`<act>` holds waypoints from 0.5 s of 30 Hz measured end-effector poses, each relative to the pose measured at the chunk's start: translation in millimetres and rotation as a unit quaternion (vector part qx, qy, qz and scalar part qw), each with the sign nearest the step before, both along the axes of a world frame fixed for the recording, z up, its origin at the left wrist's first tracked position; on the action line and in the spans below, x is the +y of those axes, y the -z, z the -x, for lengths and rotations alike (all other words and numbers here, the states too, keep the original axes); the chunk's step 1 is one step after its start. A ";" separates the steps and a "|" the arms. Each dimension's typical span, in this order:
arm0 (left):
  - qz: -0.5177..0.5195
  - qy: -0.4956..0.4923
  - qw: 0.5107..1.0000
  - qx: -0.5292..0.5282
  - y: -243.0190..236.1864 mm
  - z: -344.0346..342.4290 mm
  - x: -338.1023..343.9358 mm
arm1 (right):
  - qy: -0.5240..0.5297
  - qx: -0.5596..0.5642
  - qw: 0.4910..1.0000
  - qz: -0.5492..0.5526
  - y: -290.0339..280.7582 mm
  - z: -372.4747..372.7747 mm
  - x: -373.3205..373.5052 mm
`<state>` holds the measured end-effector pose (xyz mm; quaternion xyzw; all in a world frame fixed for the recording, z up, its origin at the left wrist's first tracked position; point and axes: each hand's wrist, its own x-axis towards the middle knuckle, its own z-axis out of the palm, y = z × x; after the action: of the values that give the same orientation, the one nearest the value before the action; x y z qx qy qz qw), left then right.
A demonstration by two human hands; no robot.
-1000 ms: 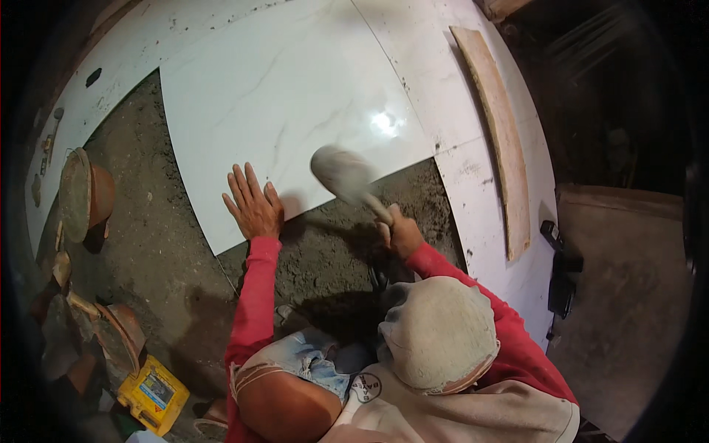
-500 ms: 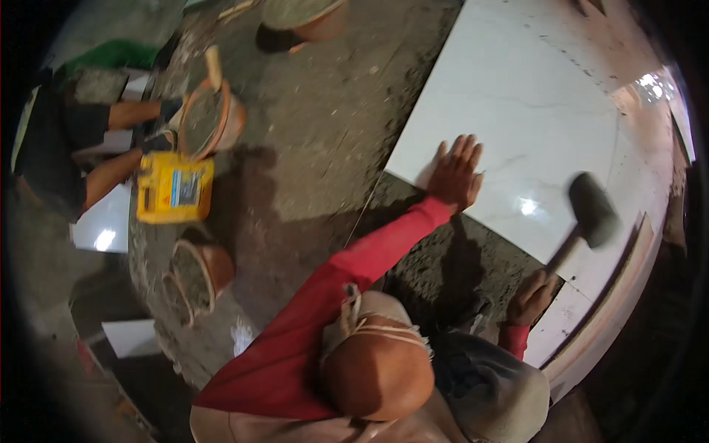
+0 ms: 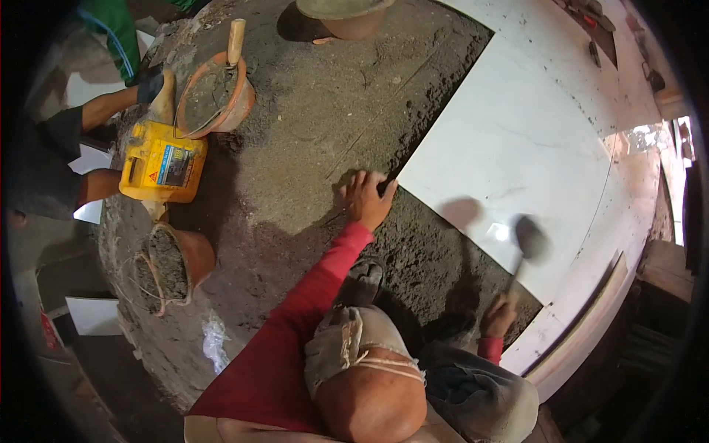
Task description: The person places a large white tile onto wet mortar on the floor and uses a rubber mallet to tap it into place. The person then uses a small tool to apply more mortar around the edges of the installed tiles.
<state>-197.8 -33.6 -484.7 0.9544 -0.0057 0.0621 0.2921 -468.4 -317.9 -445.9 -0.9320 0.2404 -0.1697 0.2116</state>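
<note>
Now the left hand (image 3: pixel 367 198) lies flat and released at the near corner of the white tile (image 3: pixel 517 140), while the right hand (image 3: pixel 499 316) clenches a rubber mallet (image 3: pixel 529 238) over its right edge.

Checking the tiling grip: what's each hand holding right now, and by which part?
Right hand grips the rubber mallet by its handle's lower end. Left hand holds nothing, resting at the white tile corner.

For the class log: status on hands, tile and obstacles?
Left hand at white tile corner. Right hand grips mallet over tile. Nothing on the tile beneath it.
</note>
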 end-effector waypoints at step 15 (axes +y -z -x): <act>0.208 0.047 0.977 0.018 -17.4 -6.7 34.1 | 0.121 -0.174 0.940 -0.267 -83.5 -56.2 16.1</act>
<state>-191.1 0.5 -467.3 0.8726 -0.0327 0.0306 0.4864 -412.3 -301.7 -362.5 -0.7609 0.3475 -0.2827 0.4694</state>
